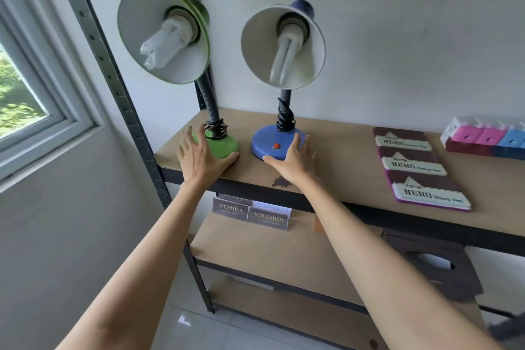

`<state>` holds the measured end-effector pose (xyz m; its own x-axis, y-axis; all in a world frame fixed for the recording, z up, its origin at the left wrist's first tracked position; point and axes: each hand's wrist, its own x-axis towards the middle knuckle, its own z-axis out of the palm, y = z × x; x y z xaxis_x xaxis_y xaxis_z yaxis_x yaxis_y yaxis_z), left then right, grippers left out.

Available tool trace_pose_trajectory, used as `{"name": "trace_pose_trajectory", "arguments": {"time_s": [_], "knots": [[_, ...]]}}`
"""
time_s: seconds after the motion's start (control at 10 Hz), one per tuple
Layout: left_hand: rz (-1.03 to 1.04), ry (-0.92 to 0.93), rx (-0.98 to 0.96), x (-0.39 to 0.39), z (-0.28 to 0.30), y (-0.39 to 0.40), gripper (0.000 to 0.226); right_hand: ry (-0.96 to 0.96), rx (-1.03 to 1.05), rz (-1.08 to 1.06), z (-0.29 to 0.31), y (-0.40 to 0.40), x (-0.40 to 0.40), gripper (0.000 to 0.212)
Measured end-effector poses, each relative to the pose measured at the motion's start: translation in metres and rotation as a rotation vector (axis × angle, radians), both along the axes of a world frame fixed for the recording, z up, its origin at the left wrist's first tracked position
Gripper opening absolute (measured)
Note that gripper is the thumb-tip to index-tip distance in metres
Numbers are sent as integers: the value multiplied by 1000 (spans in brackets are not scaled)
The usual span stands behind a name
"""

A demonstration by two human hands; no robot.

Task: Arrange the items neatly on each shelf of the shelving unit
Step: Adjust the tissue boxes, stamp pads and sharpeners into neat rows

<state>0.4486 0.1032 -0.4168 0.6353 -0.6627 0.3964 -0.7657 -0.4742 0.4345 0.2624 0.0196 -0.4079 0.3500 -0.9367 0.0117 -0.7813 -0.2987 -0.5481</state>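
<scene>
A green desk lamp [224, 145] stands at the left end of the wooden shelf [341, 156], its shade tilted toward me. Beside it on the right stands a blue desk lamp [270, 142] with an orange switch on its base. My left hand [203, 158] lies flat on the front of the green base, fingers straight and spread. My right hand [292, 160] rests on the front right of the blue base, fingers straight. Each lamp has its black cord wound round the neck.
A row of dark "HERO" stamp pad boxes [417, 170] lies to the right, with pink and blue packs [485, 136] behind them. Dark card boxes [250, 212] sit on the shelf below. A black upright [142, 122] and a window [25, 88] are at left.
</scene>
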Motion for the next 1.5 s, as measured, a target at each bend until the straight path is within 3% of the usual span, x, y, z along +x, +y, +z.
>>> {"name": "trace_pose_trajectory", "arguments": {"time_s": [0.4, 0.9, 1.1, 1.2, 1.3, 1.5], "knots": [[-98, -45, 185, 28, -2, -64, 107, 104, -35, -33, -3, -7, 13, 114], [-208, 25, 39, 36, 0, -131, 109, 90, -23, -39, -2, -55, 24, 113], [-294, 298, -57, 57, 7, -128, 118, 66, -16, -34, -1, -69, 27, 113], [-308, 274, -34, 71, -1, -121, 124, 63, -10, -27, -1, -72, 27, 113], [-360, 321, -110, 75, -6, -115, 110, 58, -4, -23, -2, -76, 25, 113], [-316, 296, -166, 69, -5, -113, 103, 58, -7, -12, -2, -82, 26, 113]]}}
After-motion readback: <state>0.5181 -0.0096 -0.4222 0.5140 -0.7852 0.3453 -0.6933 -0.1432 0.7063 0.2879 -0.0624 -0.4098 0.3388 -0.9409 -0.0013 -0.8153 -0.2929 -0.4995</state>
